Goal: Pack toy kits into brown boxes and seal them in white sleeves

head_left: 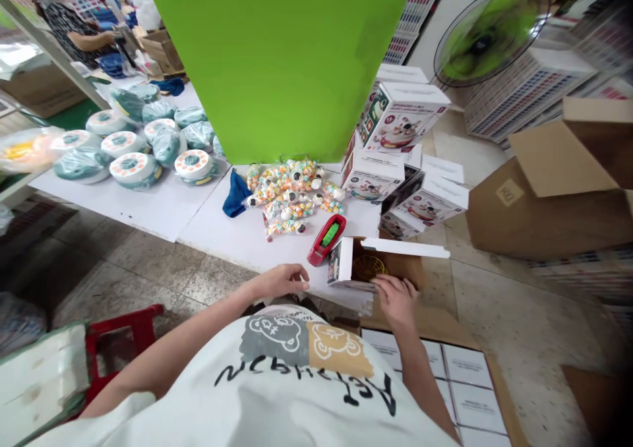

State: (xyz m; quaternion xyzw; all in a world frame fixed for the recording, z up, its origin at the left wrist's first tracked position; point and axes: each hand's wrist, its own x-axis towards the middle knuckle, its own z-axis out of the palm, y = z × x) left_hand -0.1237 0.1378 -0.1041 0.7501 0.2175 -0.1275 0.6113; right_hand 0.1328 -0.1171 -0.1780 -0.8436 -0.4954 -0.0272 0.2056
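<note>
An open white product box [341, 264] lies near the front edge of the white table [217, 233], its long flap raised. Inside it shows a yellow basket-like piece [368, 267]. My right hand [397, 297] grips the near wall of this box, fingers over its edge, close to the yellow piece. My left hand [287, 280] hovers by the table's front edge with loosely curved fingers and nothing in them. Between the hands and the green panel lie a red tape dispenser [326, 240] with green tape and a pile of bagged colourful balls [291, 193].
Printed boxes [408, 117] are stacked at the right of the table. Bagged round white-and-teal toys [133, 169] sit at left, beside a green panel [287, 64]. Below my right arm is a carton of white boxes [465, 366]. A fan [489, 38] and cardboard carton [544, 203] stand right.
</note>
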